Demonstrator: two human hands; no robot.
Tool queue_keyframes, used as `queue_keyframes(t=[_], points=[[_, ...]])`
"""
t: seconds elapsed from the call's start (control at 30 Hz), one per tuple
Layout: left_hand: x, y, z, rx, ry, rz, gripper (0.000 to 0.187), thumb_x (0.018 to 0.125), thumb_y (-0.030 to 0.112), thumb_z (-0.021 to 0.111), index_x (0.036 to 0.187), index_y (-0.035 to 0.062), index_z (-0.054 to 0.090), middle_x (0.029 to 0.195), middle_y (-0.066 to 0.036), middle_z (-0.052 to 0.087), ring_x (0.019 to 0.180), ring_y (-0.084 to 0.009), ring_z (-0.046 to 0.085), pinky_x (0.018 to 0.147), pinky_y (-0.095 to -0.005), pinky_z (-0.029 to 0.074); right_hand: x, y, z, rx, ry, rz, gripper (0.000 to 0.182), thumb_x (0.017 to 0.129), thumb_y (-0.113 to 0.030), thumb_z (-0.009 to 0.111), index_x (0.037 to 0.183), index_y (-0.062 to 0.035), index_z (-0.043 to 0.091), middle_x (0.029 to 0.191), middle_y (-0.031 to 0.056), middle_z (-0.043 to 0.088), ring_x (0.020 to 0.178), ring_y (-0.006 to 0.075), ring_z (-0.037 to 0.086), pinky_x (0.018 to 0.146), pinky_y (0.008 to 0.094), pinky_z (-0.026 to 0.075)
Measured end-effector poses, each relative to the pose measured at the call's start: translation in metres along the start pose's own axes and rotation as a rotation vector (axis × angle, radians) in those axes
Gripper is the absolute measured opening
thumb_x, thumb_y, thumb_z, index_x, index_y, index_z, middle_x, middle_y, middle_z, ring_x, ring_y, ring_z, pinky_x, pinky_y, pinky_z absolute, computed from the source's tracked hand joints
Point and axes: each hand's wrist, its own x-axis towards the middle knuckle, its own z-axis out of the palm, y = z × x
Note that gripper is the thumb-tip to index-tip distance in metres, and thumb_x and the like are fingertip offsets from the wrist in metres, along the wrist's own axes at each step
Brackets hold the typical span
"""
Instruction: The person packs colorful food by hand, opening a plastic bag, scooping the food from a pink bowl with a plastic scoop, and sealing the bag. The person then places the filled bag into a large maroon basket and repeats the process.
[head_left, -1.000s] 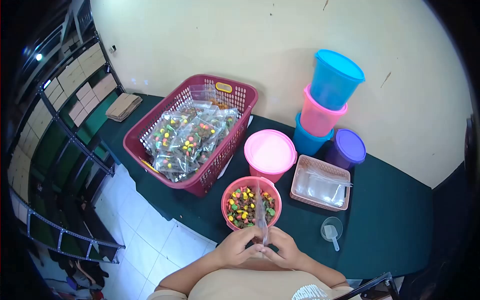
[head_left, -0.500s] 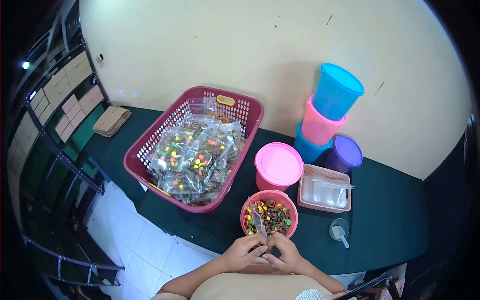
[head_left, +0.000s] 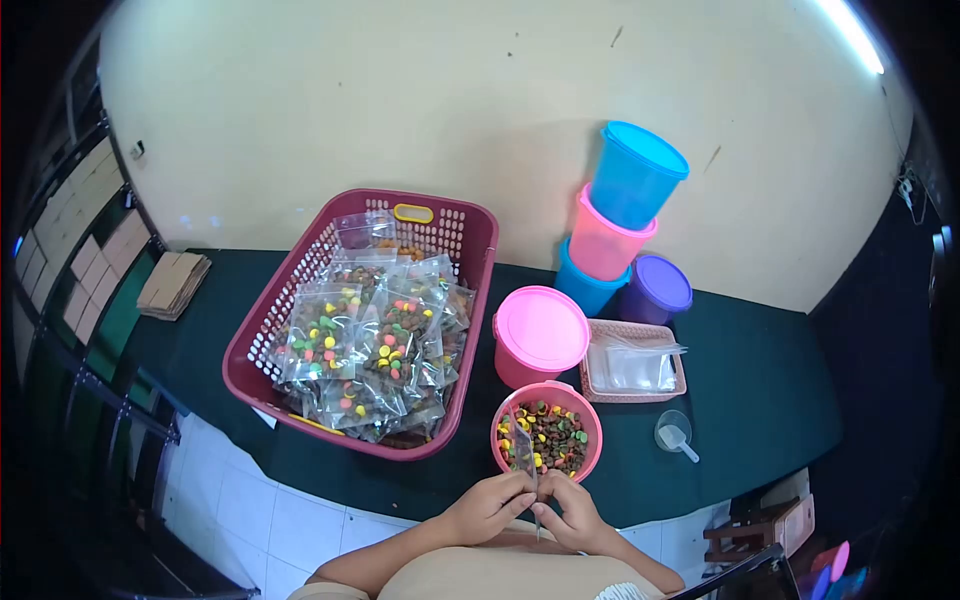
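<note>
Both hands are close together at the near rim of a pink tub [head_left: 597,447] full of brown, yellow, green and red pieces. My left hand [head_left: 490,507] and my right hand [head_left: 570,510] pinch a clear plastic bag [head_left: 524,450] between thumbs and fingers. The bag is seen edge-on, tilted over the tub, and some pieces appear to be inside it. Its pinched edge is mostly hidden by the fingers. To the left stands a maroon basket [head_left: 487,260] heaped with filled clear bags [head_left: 395,335].
A pink lidded tub [head_left: 543,330], stacked blue and pink tubs [head_left: 618,225] and a purple tub [head_left: 658,288] stand behind. At right are a small basket [head_left: 640,394] of flat clear bags and a cup with a scoop [head_left: 675,438]. Folded cardboard [head_left: 174,285] lies far left.
The camera view has shifted, so the table things appear moved left. Both hands still pinch the bag, which now looks more upright and narrower.
</note>
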Motion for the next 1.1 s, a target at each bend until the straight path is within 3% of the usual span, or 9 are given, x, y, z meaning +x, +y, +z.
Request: queue_keyframes(t=[0.17,0.33,0.43,0.53,0.67,0.73,0.97,1.07,1.1], points=[[-0.001,0.002,-0.010,-0.012,-0.109,-0.031,0.020,0.097,0.021,0.052,0.101,0.0011,0.056,0.095,-0.012,0.058,0.087,-0.0241,0.058,0.080,-0.0340,0.045,-0.002,-0.001,0.011,-0.046,0.044,0.016,0.012,0.085,-0.009,0.061,0.088,-0.0025,0.051,0.082,0.0124,0.051,0.076,0.0287,0.052,0.072,0.0370,0.043],[-0.002,0.001,-0.010,0.037,0.029,0.003,0.019,0.093,0.018,0.056,0.097,-0.0003,0.057,0.083,-0.015,0.057,0.077,-0.0306,0.058,0.072,-0.0366,0.047,-0.001,-0.002,0.021,-0.188,0.083,-0.070,0.013,0.079,-0.004,0.062,0.088,-0.0019,0.053,0.082,0.0147,0.055,0.076,0.0296,0.057,0.069,0.0380,0.046],[-0.003,-0.002,-0.013,0.261,0.110,0.104,0.014,0.087,0.013,0.060,0.094,0.0003,0.059,0.081,-0.015,0.058,0.075,-0.0323,0.059,0.069,-0.0388,0.048,-0.004,0.000,0.024,-0.318,0.313,-0.091,0.016,0.076,-0.003,0.063,0.089,-0.0020,0.054,0.079,0.0135,0.057,0.074,0.0301,0.060,0.065,0.0385,0.048],[-0.001,-0.005,-0.016,0.363,0.082,0.197,0.014,0.081,0.012,0.063,0.090,0.0012,0.059,0.081,-0.015,0.059,0.073,-0.0309,0.060,0.065,-0.0389,0.048,0.003,-0.016,0.025,-0.498,0.267,0.154,0.017,0.076,-0.007,0.065,0.087,-0.0033,0.054,0.079,0.0123,0.059,0.071,0.0321,0.061,0.062,0.0410,0.049],[0.004,0.004,-0.013,0.446,0.107,0.286,0.012,0.078,0.011,0.065,0.083,0.0023,0.058,0.077,-0.012,0.059,0.070,-0.0288,0.060,0.061,-0.0375,0.048,0.000,-0.009,0.032,-0.495,0.145,0.204,0.015,0.078,-0.009,0.061,0.088,-0.0034,0.051,0.079,0.0167,0.059,0.075,0.0360,0.061,0.062,0.0441,0.048],[0.002,0.010,-0.016,0.365,0.052,-0.019,0.014,0.073,0.010,0.068,0.077,0.0027,0.056,0.068,-0.011,0.058,0.064,-0.0276,0.060,0.059,-0.0359,0.047,-0.002,-0.008,0.034,-0.474,0.151,0.246,0.015,0.078,-0.008,0.060,0.089,-0.0034,0.051,0.077,0.0169,0.059,0.073,0.0366,0.061,0.062,0.0446,0.048],[-0.009,-0.004,-0.021,0.386,0.236,-0.192,0.016,0.070,0.008,0.069,0.073,0.0022,0.054,0.056,-0.009,0.052,0.052,-0.0235,0.056,0.050,-0.0332,0.044,-0.007,0.002,0.018,-0.382,0.474,0.528,0.013,0.083,-0.007,0.055,0.095,-0.0040,0.051,0.072,0.0186,0.063,0.066,0.0398,0.063,0.059,0.0452,0.049],[-0.013,-0.005,-0.026,0.507,0.181,-0.199,0.025,0.067,0.011,0.072,0.085,0.0063,0.055,0.072,-0.010,0.059,0.067,-0.0230,0.061,0.063,-0.0381,0.046,-0.013,0.002,0.020,-0.215,0.447,0.503,0.021,0.085,-0.005,0.051,0.106,-0.0054,0.056,0.071,0.0167,0.063,0.065,0.0337,0.065,0.060,0.0397,0.050],[-0.012,-0.007,-0.028,0.602,0.194,0.010,0.042,0.066,0.020,0.076,0.099,0.0099,0.052,0.091,-0.013,0.058,0.085,-0.0267,0.059,0.075,-0.0440,0.044,-0.015,0.001,0.019,-0.086,0.392,0.528,0.025,0.086,-0.004,0.050,0.110,-0.0062,0.057,0.071,0.0161,0.063,0.065,0.0311,0.065,0.061,0.0382,0.050]])
